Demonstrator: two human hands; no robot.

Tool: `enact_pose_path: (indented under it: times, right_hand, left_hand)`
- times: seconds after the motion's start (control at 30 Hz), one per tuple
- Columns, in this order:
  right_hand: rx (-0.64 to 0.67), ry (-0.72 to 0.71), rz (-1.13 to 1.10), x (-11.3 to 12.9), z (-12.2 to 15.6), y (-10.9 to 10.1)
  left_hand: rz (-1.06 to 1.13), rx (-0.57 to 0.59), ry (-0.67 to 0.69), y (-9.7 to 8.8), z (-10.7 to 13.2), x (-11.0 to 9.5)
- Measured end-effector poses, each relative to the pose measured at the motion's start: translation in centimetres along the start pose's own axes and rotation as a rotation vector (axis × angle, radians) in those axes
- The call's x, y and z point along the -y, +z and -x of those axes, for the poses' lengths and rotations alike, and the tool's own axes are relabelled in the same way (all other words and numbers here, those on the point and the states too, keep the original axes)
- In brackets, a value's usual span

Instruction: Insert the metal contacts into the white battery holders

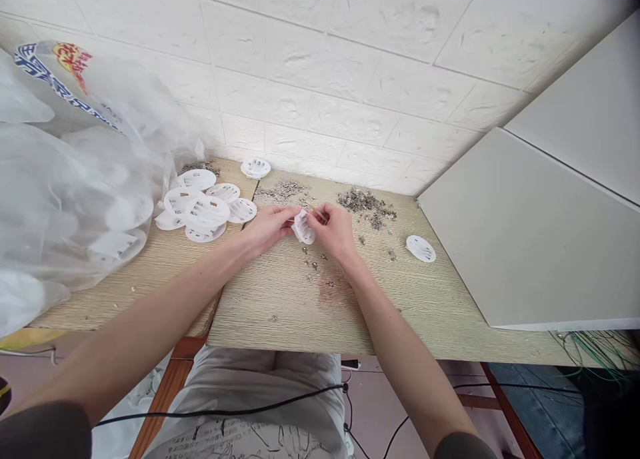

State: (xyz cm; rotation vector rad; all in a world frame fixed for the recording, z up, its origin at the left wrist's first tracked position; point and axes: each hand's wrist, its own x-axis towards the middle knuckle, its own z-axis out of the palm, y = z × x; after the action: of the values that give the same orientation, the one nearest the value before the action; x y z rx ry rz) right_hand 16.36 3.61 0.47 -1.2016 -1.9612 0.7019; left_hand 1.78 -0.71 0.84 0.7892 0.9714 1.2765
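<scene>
A round white plastic disc with slots (304, 227) is tilted up between my two hands, over the middle of the wooden table. My left hand (271, 228) grips its left edge with fingers pressed together. At its upper right edge my right hand (334, 227) is closed in a pinch; whatever small part it may hold is hidden by the fingers. Small metal pieces (314, 266) lie scattered just below the disc. Behind my hands are a pile of small metal parts (367, 202) and a flatter pile of silvery bits (285, 191).
Several similar white discs (206, 211) lie heaped on the left. Single discs rest near the wall (255, 168) and at the right (421, 248). A big clear plastic bag (75, 199) fills the left side. White panels (540, 232) stand on the right, with green wires (595, 352) beneath.
</scene>
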Motion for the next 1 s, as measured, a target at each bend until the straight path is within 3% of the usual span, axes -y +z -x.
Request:
enact_pose_path:
  times: [0.23,0.6,1.0]
  right_hand:
    - [0.055,0.025,-0.133,-0.04,-0.02,-0.17]
    - [0.095,0.118,-0.35,-0.39,-0.35,-0.61]
    - [0.064,-0.061,-0.227,-0.43,-0.25,-0.75]
  left_hand:
    - [-0.004,-0.056,0.004,-0.02,0.04,-0.03]
    - [0.008,-0.042,0.017,-0.34,-0.24,0.04]
    - [-0.022,-0.077,-0.014,-0.12,-0.06,-0.1]
